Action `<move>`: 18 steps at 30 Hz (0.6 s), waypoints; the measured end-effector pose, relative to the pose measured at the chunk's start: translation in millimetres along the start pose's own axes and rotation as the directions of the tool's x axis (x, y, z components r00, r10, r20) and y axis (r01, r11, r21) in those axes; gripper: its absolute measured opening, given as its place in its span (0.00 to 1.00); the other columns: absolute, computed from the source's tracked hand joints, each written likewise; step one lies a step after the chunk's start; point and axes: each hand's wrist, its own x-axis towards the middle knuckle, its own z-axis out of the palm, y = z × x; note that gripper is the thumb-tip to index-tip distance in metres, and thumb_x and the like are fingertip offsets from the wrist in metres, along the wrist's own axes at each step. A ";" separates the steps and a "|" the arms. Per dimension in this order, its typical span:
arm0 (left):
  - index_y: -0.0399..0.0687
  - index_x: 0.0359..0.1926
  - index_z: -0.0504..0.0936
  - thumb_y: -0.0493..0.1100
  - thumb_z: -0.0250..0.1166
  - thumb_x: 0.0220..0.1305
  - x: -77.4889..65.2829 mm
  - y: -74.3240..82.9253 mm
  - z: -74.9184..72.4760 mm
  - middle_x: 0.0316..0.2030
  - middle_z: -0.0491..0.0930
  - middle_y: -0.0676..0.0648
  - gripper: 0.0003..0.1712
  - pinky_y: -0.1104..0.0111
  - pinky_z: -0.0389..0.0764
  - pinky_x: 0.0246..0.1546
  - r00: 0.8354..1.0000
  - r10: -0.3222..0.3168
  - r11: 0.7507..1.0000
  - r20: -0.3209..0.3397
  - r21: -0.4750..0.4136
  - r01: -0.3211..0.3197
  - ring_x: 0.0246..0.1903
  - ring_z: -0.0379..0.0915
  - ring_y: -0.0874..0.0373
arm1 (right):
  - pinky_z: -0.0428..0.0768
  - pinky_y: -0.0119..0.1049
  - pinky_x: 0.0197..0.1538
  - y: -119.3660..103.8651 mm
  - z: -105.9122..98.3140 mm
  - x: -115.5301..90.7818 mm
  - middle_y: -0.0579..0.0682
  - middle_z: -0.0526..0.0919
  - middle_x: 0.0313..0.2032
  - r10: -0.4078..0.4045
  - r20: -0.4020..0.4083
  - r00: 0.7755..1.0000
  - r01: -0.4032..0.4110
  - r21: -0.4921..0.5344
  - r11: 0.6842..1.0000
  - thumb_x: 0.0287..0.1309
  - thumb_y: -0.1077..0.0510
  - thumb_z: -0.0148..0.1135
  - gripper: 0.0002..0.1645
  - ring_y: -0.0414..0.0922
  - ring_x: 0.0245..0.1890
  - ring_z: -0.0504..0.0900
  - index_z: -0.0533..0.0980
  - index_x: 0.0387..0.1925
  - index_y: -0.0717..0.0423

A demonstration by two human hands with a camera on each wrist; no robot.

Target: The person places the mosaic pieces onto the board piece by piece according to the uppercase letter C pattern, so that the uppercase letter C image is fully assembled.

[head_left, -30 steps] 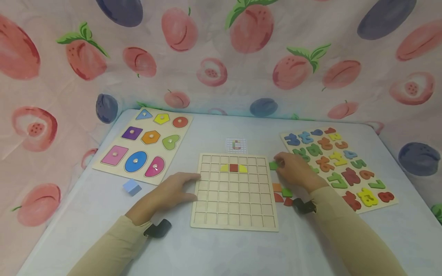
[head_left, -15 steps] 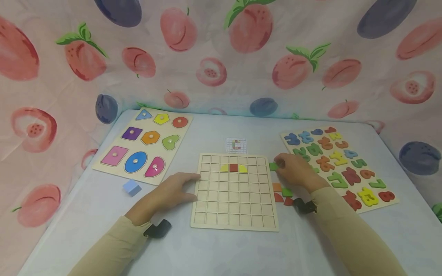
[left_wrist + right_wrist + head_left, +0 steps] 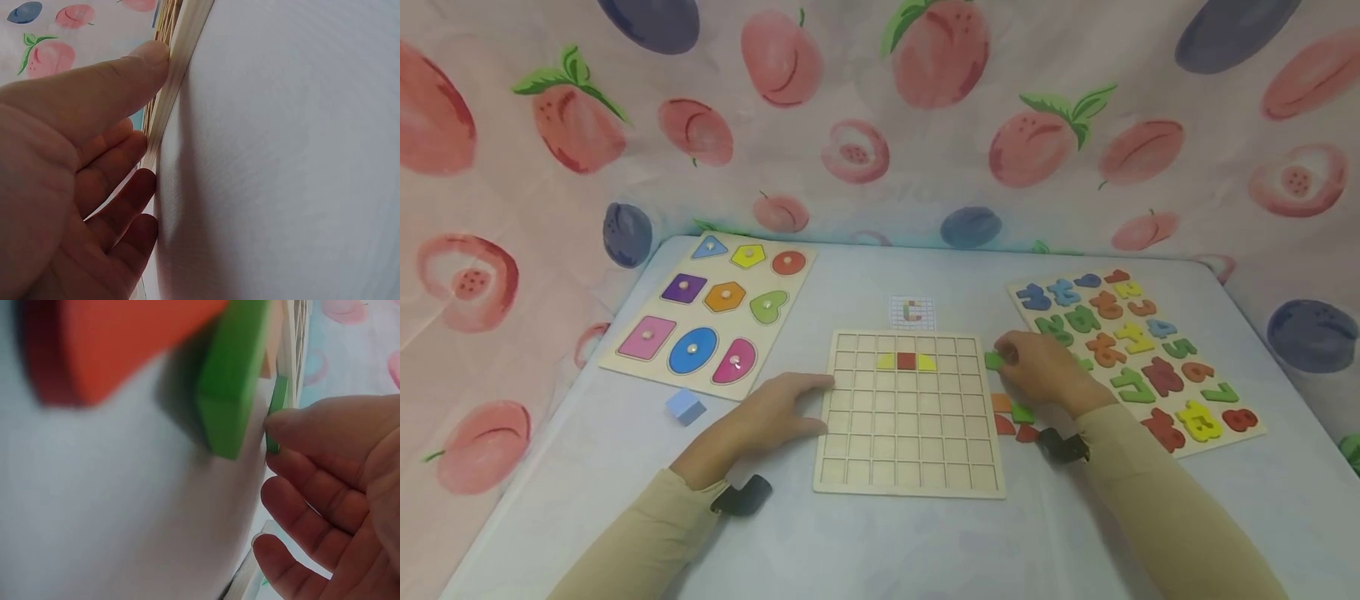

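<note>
My left hand [image 3: 772, 417] rests at the left edge of a wooden grid board [image 3: 895, 454]. Its thumb and fingertips touch the rim, as the left wrist view also shows. Set in an upper row of the grid are a red square tile [image 3: 907, 361] and, on either side, a yellow quarter-round tile [image 3: 887, 362] and another yellow quarter-round tile [image 3: 927, 362]. To the right of the board, my right hand [image 3: 1043, 371] pinches a green square tile [image 3: 276, 412] between thumb and index finger, close to the table. The fingers partly hide this tile.
Nearer the front lie an orange tile [image 3: 1002, 403], a second green tile [image 3: 1022, 412] and red curved tiles [image 3: 1004, 425]. A pattern card [image 3: 913, 312] lies behind the board. A knobbed shape puzzle [image 3: 707, 312], a blue block [image 3: 686, 407] and a number puzzle [image 3: 1138, 358] flank it.
The head view has shifted slightly. Both hands and all the tiles stay where they were.
</note>
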 end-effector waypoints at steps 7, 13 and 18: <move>0.46 0.69 0.73 0.41 0.75 0.58 -0.4 1.3 -0.3 0.66 0.72 0.45 0.37 0.50 0.67 0.66 1.000 0.003 1.000 -0.002 0.003 -0.003 0.68 0.62 0.45 | 0.76 0.57 0.56 2.9 -3.1 -2.4 0.62 0.80 0.54 -0.024 -0.014 1.000 0.025 0.034 0.999 0.61 0.61 0.57 0.25 0.58 0.53 0.78 0.74 0.60 0.67; 0.47 0.69 0.74 0.41 0.75 0.58 0.0 1.7 -0.2 0.66 0.72 0.45 0.37 0.50 0.67 0.66 1.000 -0.010 1.000 0.001 -0.002 0.010 0.68 0.62 0.45 | 0.76 0.57 0.56 -4.5 -5.4 -6.7 0.60 0.80 0.55 -0.012 -0.017 1.000 0.014 0.087 0.996 0.63 0.58 0.58 0.25 0.58 0.55 0.77 0.74 0.61 0.64; 0.48 0.69 0.74 0.41 0.75 0.58 0.5 0.7 0.7 0.65 0.73 0.46 0.37 0.50 0.67 0.66 1.000 -0.011 1.000 0.001 -0.002 0.011 0.68 0.62 0.45 | 0.78 0.55 0.53 -15.3 -3.6 -9.6 0.59 0.80 0.54 -0.027 -0.026 0.999 0.030 0.122 0.992 0.62 0.57 0.59 0.26 0.57 0.53 0.77 0.75 0.60 0.62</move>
